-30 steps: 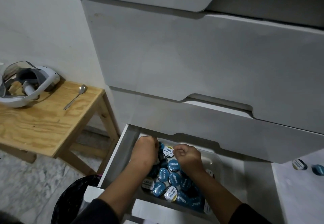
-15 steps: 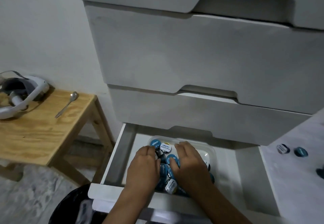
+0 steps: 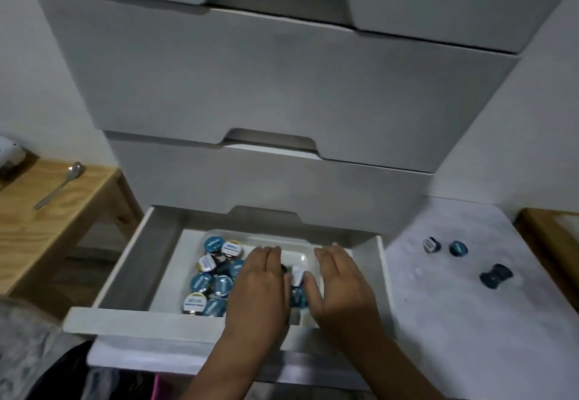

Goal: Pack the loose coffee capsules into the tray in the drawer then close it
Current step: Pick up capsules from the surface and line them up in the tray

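The bottom drawer of a white chest stands pulled out. Inside it a white tray holds several blue and white coffee capsules, bunched in its left half. My left hand lies flat, fingers straight, over the capsules in the tray's middle. My right hand is flat beside it over the tray's right part, with one capsule showing between the two hands. Three loose capsules lie on the white surface to the right: a grey-lidded one, a blue one and a dark one on its side.
Two shut drawers overhang the open one. A wooden table at the left carries a spoon. Another wooden edge shows at the far right. Dark cloth lies below the drawer front.
Both hands went from curled among the capsules to flat with straight fingers, and have shifted right across the tray, uncovering the capsules on its left. The camera has tilted right.
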The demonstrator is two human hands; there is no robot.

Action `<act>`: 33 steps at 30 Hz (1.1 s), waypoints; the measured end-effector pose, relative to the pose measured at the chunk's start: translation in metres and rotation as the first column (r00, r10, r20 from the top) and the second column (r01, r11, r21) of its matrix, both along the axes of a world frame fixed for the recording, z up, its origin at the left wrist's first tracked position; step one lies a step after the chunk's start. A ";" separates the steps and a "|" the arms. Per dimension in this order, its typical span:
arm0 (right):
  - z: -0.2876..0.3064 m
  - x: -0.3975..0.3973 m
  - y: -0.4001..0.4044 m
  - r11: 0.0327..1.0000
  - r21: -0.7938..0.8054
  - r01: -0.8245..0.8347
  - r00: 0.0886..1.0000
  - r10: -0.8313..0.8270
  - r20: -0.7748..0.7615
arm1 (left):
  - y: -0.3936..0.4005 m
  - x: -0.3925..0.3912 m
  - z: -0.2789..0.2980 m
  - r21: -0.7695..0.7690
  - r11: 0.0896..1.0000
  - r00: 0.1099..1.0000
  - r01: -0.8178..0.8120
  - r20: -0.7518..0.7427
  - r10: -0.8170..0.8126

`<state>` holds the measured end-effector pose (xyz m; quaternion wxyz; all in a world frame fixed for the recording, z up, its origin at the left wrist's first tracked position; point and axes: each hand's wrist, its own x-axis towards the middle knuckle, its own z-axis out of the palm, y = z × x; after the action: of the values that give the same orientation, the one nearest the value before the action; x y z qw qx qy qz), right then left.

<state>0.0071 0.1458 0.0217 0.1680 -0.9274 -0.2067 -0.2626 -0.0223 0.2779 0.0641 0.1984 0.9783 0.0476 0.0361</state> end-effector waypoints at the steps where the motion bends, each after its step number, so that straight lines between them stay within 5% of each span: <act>1: 0.000 0.001 -0.015 1.000 0.010 0.006 1.000 -0.006 0.008 | -0.016 0.001 0.002 0.003 1.000 1.000 0.009 0.008 -0.009; 5: 0.009 -0.003 -0.100 0.994 -0.104 0.018 0.998 -0.011 0.064 | -0.099 0.006 0.004 -0.020 0.996 0.989 0.091 0.121 -0.088; 9: 0.018 -0.004 -0.183 0.983 -0.034 0.179 0.984 -0.179 -0.005 | -0.185 0.003 0.002 -0.160 0.974 0.984 0.162 0.102 -0.147; 15: -0.014 -0.003 -0.277 0.965 -0.214 0.150 0.987 -0.133 0.091 | -0.264 0.010 -0.011 -0.211 0.964 0.986 0.163 0.014 -0.164; 22: -0.034 0.033 -0.327 0.953 -0.233 0.195 0.916 -0.262 -0.305 | -0.303 0.066 -0.052 -0.236 0.957 0.974 0.169 -0.108 -0.199; 26: -0.035 0.064 -0.337 0.956 -0.109 0.273 0.848 -0.292 -0.442 | -0.320 0.118 -0.068 -0.249 0.957 0.971 0.149 -0.144 -0.189; 33: -0.049 0.136 -0.361 0.942 -0.137 0.307 0.705 -0.322 -0.632 | -0.341 0.204 -0.094 -0.329 0.943 0.962 0.053 -0.238 -0.137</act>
<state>0.1435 -0.2155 -0.0272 0.1714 -0.9837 0.0220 0.0502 0.1815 -0.0626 -0.0295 0.3480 0.9306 0.0304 -0.1092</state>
